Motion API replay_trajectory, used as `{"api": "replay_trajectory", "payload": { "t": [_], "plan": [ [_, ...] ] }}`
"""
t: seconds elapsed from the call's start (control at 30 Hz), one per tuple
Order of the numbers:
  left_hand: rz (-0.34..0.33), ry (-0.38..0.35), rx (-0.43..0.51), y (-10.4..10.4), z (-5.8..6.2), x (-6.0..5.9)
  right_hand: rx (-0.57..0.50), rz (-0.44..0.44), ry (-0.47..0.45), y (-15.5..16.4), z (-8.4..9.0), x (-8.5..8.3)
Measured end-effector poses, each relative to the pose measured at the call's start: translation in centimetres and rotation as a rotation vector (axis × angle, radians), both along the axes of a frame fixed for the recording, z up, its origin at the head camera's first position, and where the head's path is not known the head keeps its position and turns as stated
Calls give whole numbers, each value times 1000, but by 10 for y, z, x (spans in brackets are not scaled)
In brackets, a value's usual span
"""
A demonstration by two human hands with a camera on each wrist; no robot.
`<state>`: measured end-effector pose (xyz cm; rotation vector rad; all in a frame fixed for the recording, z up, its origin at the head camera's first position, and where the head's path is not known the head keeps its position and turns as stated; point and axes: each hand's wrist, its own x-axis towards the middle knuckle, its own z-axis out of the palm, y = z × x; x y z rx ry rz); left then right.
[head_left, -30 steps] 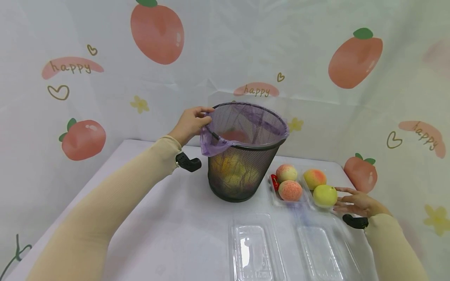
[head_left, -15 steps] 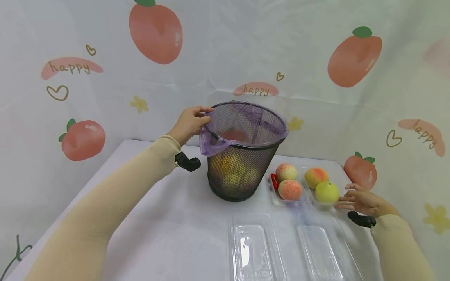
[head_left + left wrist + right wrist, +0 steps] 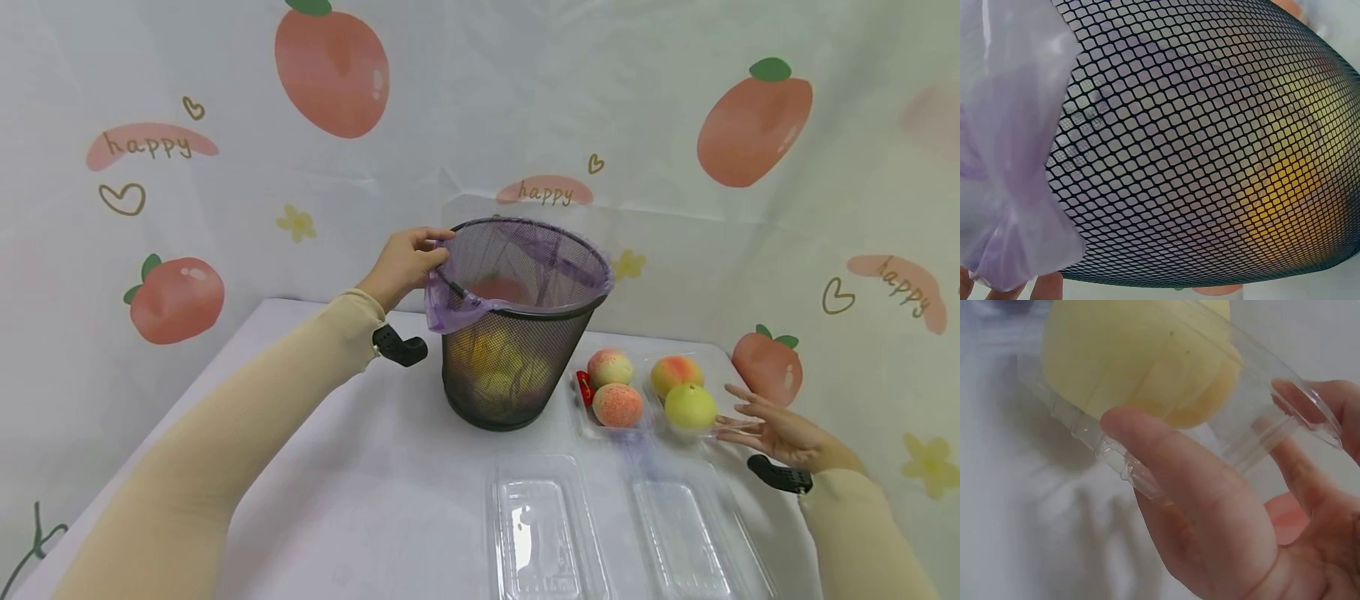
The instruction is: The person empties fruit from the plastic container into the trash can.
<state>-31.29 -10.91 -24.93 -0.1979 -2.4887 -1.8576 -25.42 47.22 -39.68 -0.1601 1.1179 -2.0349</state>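
At the lower right of the head view, the right hand (image 3: 776,429) lies by the end of a clear plastic tray (image 3: 716,429), fingers spread and nearly straight; in the right wrist view the thumb (image 3: 1166,481) and fingers press the tray's rim (image 3: 1116,462) from either side. Whether that counts as a firm hold is hard to judge, as the clear plastic blurs the edges. Inside the tray sit a yellow-green fruit (image 3: 690,407) nearest the hand and a peach (image 3: 675,373) behind it. Just left is a second tray (image 3: 581,412) with two pinkish peaches (image 3: 617,404) and a small red thing, half hidden, at its left edge.

At the centre, the left hand (image 3: 405,262) pinches the purple bag (image 3: 450,304) folded over the upper left rim of a black mesh bin (image 3: 517,367). Yellow and reddish fruit shows dimly through the mesh; the left wrist view gives only mesh (image 3: 1210,144), bag and a yellow glow, the fingertips cut off at the bottom edge.

Toward the bottom edge lie two clear lids (image 3: 536,525), partly cut off. All stands on a white table (image 3: 337,467) before a pale curtain (image 3: 150,150) printed with peaches and "happy".
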Motion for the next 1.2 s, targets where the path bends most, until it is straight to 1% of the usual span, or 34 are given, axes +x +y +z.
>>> {"api": "replay_trajectory", "payload": {
  "t": [0.1,0.2,0.33,0.47,0.57,0.7,0.77,0.8,0.87,1.0,1.07,1.2],
  "plan": [
    [5,0,-3,0,0,0,-44,-4,-16,-1,-2,1],
    [7,1,-4,1,0,0,-73,-15,1,0,-3,2],
    [5,4,-7,1,0,0,-123,-38,-7,4,-1,6],
    [2,9,-5,1,-1,0,-218,-55,-55,6,4,11],
    [1,15,-5,1,-1,1,-256,-59,-72,6,11,14],
    [2,16,-7,0,-1,1,-344,-75,-149,3,21,17],
    [4,11,-3,0,0,1,-401,-91,-187,0,27,19],
    [4,8,1,0,0,1,-412,-103,-196,-2,30,19],
    [5,4,6,0,0,1,-435,-135,-191,-7,36,20],
    [0,5,15,1,-1,1,-452,-214,-131,-20,49,19],
    [-3,9,13,1,0,1,-456,-231,-91,-27,56,17],
    [-5,11,6,0,0,2,-476,-237,-27,-42,69,16]
  ]
}}
